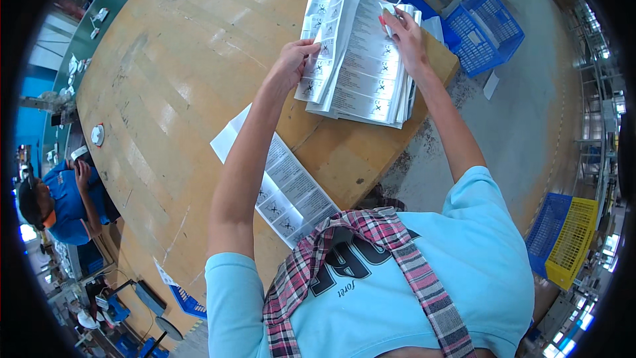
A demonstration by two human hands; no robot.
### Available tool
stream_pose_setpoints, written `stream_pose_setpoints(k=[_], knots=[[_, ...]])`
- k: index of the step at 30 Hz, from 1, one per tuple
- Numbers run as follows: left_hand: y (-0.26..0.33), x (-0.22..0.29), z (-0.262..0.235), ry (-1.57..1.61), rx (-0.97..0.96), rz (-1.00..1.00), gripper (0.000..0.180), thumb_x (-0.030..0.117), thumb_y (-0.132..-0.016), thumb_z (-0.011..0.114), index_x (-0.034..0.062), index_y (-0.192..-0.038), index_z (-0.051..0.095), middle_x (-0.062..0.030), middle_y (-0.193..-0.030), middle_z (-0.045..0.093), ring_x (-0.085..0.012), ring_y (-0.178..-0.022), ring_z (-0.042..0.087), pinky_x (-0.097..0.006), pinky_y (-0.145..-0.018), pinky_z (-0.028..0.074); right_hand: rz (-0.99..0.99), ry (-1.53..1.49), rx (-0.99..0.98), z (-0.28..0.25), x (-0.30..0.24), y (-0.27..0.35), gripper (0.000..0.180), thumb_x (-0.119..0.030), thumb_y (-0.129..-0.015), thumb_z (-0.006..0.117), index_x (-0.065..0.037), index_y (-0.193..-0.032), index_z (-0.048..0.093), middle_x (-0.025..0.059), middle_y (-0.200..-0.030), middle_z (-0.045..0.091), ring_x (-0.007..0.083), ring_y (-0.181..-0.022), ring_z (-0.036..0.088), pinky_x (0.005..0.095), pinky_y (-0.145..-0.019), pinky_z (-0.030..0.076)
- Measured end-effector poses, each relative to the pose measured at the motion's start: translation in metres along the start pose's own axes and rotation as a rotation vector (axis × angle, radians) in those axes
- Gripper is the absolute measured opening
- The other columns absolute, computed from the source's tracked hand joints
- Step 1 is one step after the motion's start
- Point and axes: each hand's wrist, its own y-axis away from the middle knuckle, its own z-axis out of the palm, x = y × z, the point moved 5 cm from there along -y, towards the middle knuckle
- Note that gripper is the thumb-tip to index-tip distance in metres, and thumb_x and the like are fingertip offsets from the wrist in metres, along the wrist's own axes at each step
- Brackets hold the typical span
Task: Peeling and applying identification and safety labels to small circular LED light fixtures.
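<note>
Now the left hand (291, 66) is up at the stack of label sheets (368, 86), fingers curled shut on the edge of a lifted sheet (326, 33) that stands up and bends back from the pile; the right hand (407, 36) lies on the top right of the stack, fingers pinched on something small and pale with a red bit at the tips, too small to make out; the stack lies near the far right corner of the wooden table (179, 79), its right edge close to the table's rim; a second, single label sheet (281, 182) lies flat nearer the body, partly hidden under the left forearm and the plaid scarf (371, 252); the printing on all sheets is too fine to read; beyond the corner stands a blue basket (487, 30), partly cut off; at lower right a blue and a yellow crate (563, 238) stand side by side; at the left rim another person in blue (63, 202) sits, half cut by the dark edge.
</note>
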Motion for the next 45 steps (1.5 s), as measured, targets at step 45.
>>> stream_pose_setpoints(k=[45], knots=[[0.126,-0.004,0.123,-1.383,0.211,1.112,0.043,0.021,-0.076,0.075,0.0028,-0.112,0.059,-0.0161,-0.119,0.051,-0.0324,-0.114,0.048,-0.045,-0.098,0.037,-0.648,1.157,-0.17,0.105,-0.001,-0.042,0.069,-0.047,-0.078,0.072,-0.008,-0.132,0.052,0.0204,-0.123,0.056,0.037,-0.121,0.048,0.0471,-0.105,0.035]])
